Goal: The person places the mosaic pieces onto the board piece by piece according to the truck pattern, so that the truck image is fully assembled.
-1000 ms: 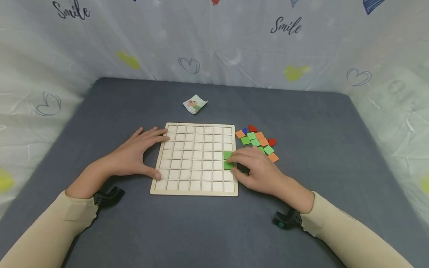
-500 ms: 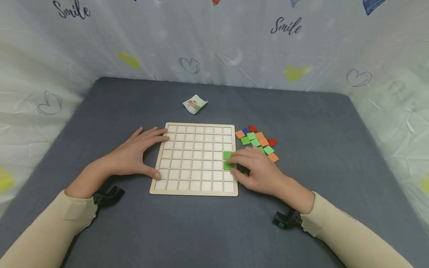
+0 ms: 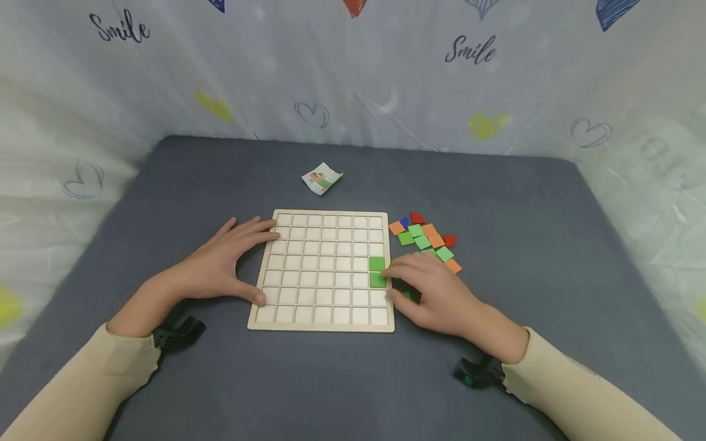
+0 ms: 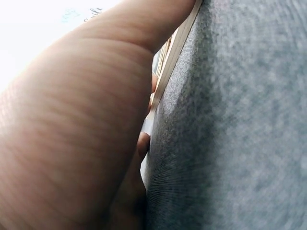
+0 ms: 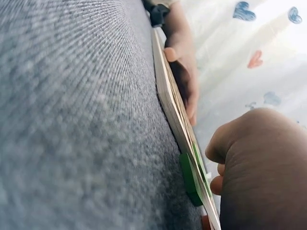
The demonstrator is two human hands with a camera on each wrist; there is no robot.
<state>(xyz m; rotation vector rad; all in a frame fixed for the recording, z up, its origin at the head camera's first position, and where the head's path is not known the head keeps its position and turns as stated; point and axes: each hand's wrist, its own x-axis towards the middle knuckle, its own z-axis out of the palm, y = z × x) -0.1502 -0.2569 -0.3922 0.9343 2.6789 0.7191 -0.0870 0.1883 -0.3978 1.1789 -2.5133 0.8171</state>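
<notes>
A wooden grid board lies on the grey table, with one green square tile and a second green tile in neighbouring cells of its right column. My left hand is spread along the board's left edge, fingertips on the upper rim and thumb on the lower. At the right edge, my right hand has its bent fingers just beside the lower tile, thumb apart, nothing between them. Mostly hidden under that hand, another green tile lies against the board's side.
Right of the board lies a loose group of tiles: orange squares, green squares, red pieces and a blue piece. A small printed card sits behind the board. A patterned white curtain closes off the back.
My right hand has drawn back a little to the right, uncovering the lower green tile. The left hand keeps its place on the board. The head view has tilted slightly upward.
</notes>
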